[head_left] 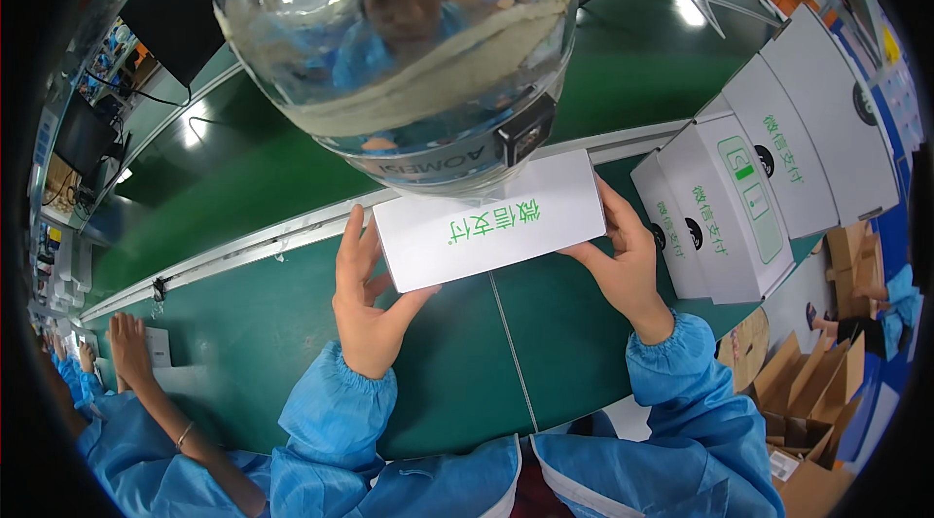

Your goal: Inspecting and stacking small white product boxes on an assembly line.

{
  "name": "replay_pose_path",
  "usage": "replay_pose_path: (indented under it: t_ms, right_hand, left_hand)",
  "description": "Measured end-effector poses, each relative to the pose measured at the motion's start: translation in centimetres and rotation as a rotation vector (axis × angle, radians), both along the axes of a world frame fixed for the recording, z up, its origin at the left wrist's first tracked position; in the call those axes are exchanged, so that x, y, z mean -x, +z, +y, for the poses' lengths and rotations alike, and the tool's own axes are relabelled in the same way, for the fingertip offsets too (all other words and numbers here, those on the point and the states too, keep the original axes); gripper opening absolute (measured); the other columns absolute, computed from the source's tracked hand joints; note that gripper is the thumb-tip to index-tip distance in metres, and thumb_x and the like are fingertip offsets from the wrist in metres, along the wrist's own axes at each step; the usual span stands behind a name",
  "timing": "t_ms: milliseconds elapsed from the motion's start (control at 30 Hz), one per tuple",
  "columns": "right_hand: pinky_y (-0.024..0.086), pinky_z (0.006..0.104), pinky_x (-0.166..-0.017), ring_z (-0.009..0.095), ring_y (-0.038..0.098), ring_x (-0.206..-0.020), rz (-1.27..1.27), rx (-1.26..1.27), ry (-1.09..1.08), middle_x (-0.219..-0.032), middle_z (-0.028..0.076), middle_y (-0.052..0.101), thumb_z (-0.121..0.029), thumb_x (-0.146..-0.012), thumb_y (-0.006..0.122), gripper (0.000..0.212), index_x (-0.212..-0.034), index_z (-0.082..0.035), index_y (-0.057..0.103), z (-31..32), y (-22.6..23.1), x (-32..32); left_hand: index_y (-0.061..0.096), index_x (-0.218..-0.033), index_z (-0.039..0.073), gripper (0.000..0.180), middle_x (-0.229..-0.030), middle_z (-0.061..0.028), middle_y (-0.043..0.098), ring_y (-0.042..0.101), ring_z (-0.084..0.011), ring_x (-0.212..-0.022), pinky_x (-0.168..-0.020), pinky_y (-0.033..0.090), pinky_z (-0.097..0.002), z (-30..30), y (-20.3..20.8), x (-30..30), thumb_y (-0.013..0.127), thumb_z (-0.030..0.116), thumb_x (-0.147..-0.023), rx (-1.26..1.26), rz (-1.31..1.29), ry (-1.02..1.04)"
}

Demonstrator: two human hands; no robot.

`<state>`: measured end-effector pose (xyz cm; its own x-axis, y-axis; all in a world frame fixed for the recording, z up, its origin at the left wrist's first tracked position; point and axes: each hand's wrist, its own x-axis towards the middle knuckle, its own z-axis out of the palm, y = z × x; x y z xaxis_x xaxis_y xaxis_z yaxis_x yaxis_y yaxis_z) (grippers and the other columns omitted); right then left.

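Note:
Between my hands is a white carton (428, 260) with green printing on its face, tilted slightly up at the right. My left hand (370, 309) grips its left end, thumb along the near lower edge and fingers up the side. At the right end, my right hand (623, 260) has its thumb below and its fingers round the edge. A clear, curved plastic object (418, 80) with a black fitting hangs in front of the view and covers the carton's far edge. Blue sleeves cover both my forearms.
Stacked white cartons (715, 216) stand to the right on the green worktop (443, 353). Beyond a metal rail lies a green conveyor belt (623, 80). At left, a co-worker's hand (131, 348) is near a small white box (158, 347). Open brown cardboard boxes (808, 387) sit lower right.

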<state>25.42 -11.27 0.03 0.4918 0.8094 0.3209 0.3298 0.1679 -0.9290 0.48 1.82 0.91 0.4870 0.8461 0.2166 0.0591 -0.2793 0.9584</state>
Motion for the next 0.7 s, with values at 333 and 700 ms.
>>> replay_pose_path:
  t_ms: [333,700]
  right_hand:
    - [0.048,0.0367,-0.104,0.024,0.062,-0.122,-0.015,-0.018,0.004,-0.136,0.016,0.06,-0.002,-0.08,0.081,0.074,-0.145,0.002,0.046,0.03,0.1,0.11]
    - [0.049,0.037,-0.103,0.024,0.063,-0.12,-0.045,-0.007,-0.01,-0.135,0.016,0.061,-0.003,-0.08,0.082,0.074,-0.145,0.001,0.047,0.03,0.28,0.13]
  left_hand:
    - [0.017,-0.158,0.007,0.106,-0.15,-0.0262,0.043,0.052,-0.0343,-0.132,-0.098,0.054,-0.0441,0.0,-0.03,0.2,0.082,0.0,-0.075,0.051,-0.045,-0.028]
    - [0.015,-0.159,0.007,0.107,-0.15,-0.0247,0.043,0.052,-0.0345,-0.132,-0.098,0.054,-0.0439,0.09,0.04,0.14,0.081,0.0,-0.075,0.065,-0.059,-0.036]
